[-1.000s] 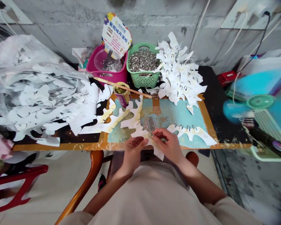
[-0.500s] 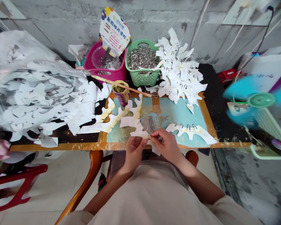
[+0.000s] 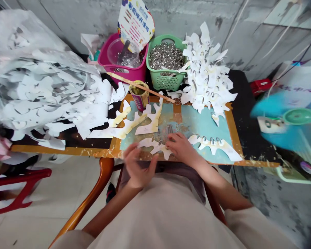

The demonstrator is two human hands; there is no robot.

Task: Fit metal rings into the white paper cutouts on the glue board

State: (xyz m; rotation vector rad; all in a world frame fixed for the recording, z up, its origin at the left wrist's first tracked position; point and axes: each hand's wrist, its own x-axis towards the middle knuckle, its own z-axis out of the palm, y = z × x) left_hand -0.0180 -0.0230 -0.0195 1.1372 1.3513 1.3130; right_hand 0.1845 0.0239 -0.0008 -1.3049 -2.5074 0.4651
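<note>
So, nearest the camera a curved wooden chair arm (image 3: 89,200) stuck out on the left, with a red plastic stool (image 3: 23,186) further left. The left hand (image 3: 140,169) was a bit blurred at the near edge of the table, fingers spread and thumb held well away from them, nothing in its grip. The right hand (image 3: 182,148) had its fingertips curled down at the right end of a jagged paper strip (image 3: 157,148); couldn't tell whether it was pinching the paper or a ring there, or just touching. That strip lay near the middle of the table's near edge, between the two hands, on a light-blue work surface (image 3: 194,119).

Just right of that hand sat a second strip (image 3: 230,152) with a row of metal rings along its far edge. A bit farther, on the left, were some yellow-stained cutouts (image 3: 150,126) and a tin (image 3: 142,101) with a wooden stick (image 3: 151,91) across its top. Farthest back: a pink basket (image 3: 125,74), a green basket (image 3: 167,82) full of rings, and on the right a heap of ringed cutouts (image 3: 206,77).
</note>
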